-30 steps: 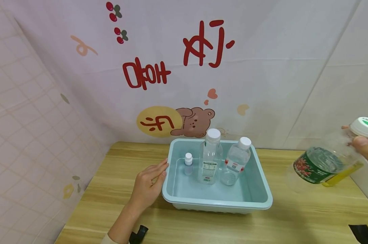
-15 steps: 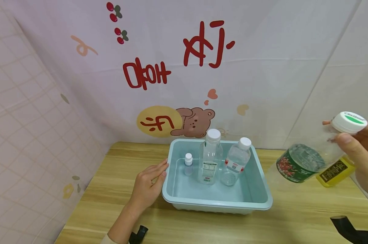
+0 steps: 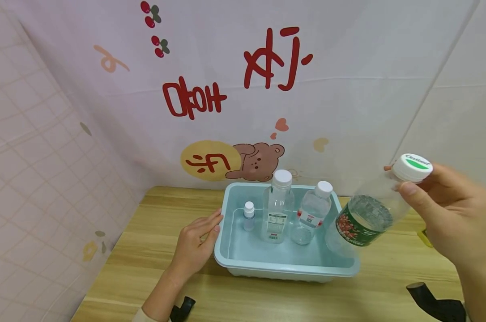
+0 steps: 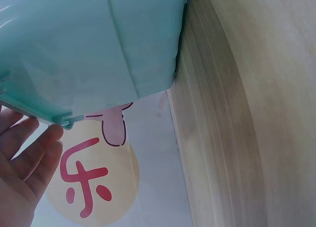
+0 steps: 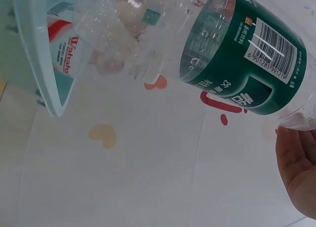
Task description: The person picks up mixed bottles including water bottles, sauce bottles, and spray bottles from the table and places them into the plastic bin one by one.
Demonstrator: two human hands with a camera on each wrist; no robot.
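A light blue plastic basin (image 3: 287,268) stands on the table with a small white-capped bottle (image 3: 249,217), a tall clear bottle (image 3: 278,210) and a red-and-white labelled bottle (image 3: 312,212) upright inside. The fingertips of my left hand (image 3: 196,241) touch the basin's left rim; in the left wrist view the fingers of that hand (image 4: 29,158) lie fairly straight against the rim. My right hand (image 3: 456,205) grips a large clear bottle (image 3: 360,221) by its neck, just under the white cap. This bottle has a green label and hangs tilted, its base overlapping the basin's right rim.
A yellow object (image 3: 425,238), mostly hidden behind the right hand, is on the right of the wooden table (image 3: 146,250). A printed cloth (image 3: 360,112) hangs behind. Black straps (image 3: 436,304) show near both wrists.
My right hand has carried the green-labelled bottle leftward from the right side to the basin's right rim. The left hand and the basin have stayed put.
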